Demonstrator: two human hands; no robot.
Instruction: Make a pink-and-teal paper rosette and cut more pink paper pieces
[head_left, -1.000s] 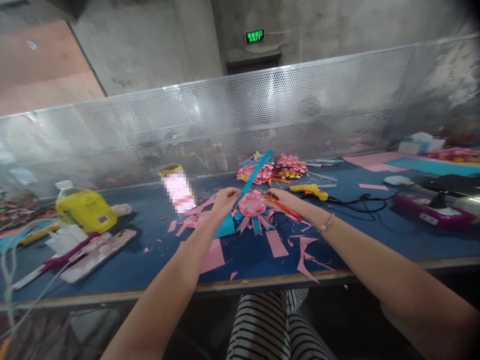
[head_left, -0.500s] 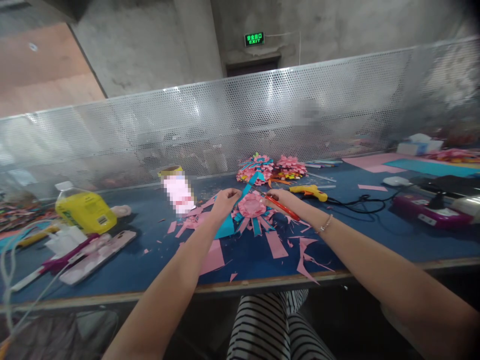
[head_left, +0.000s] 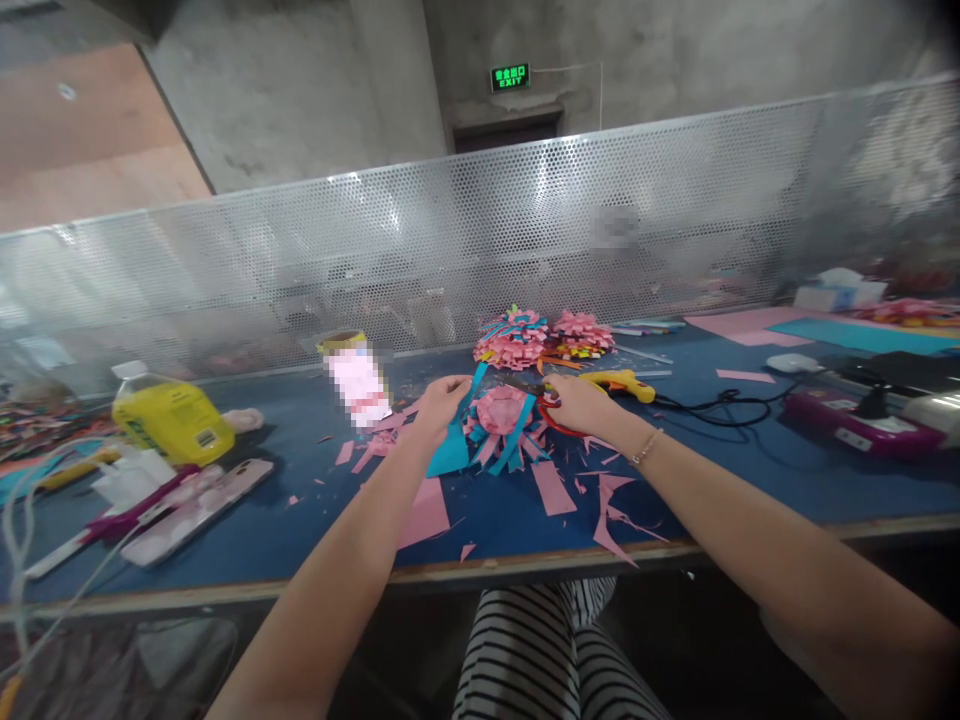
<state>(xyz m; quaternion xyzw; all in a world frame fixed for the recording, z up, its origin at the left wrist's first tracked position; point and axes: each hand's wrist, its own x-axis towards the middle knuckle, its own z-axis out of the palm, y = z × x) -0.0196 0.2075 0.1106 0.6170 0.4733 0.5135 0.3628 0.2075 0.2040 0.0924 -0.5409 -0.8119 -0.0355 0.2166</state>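
Note:
My left hand (head_left: 444,405) pinches a narrow blue paper strip (head_left: 478,380) above the blue table. To its right, my right hand (head_left: 564,398) is closed on red-handled scissors (head_left: 559,424), whose dark blades point left toward the strip. A pink and blue paper rosette (head_left: 501,412) lies between and just below my hands, with fringed strips spreading toward me. A blue paper sheet (head_left: 448,450) is beside it, under my left wrist. Two layered paper flowers, one pink and blue (head_left: 511,340) and one mostly pink (head_left: 581,336), stand behind.
A yellow glue gun (head_left: 626,384) with a black cord lies right of my right hand. Pink scraps (head_left: 553,488) litter the near table. Left are a bottle of yellow liquid (head_left: 176,418) and a phone (head_left: 199,512). A perforated metal screen (head_left: 300,270) rises behind.
The scissors have turned, with the blades now pointing left and the handles around my right fingers. A blue strip now lies across the rosette's right side, and the strip at my left hand looks shorter.

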